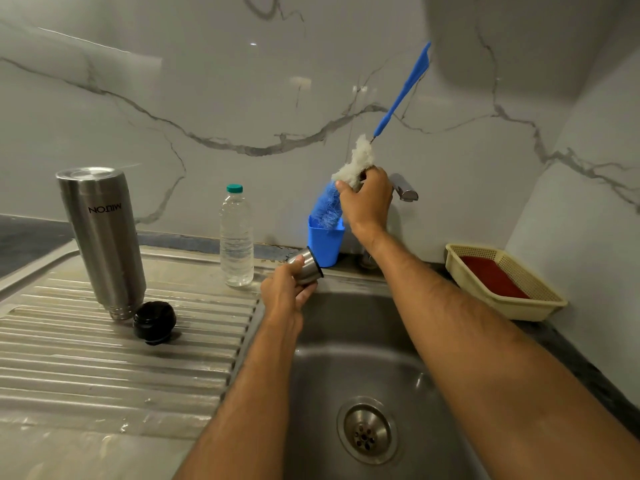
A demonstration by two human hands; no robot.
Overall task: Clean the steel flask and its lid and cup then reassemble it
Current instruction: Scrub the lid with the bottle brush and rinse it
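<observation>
Left grip [287,289] round cup [308,270]

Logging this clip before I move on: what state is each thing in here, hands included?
steel flask: upside down on the drainboard, uncapped.
black lid: off, lying beside the flask's mouth.
steel cup: off the flask, gripped by the left hand, tilted over the sink edge.
bottle brush: bristle end gripped by the right hand, lower end in the blue holder.
water bottle: upright, capped.
tap: no water visible.
</observation>
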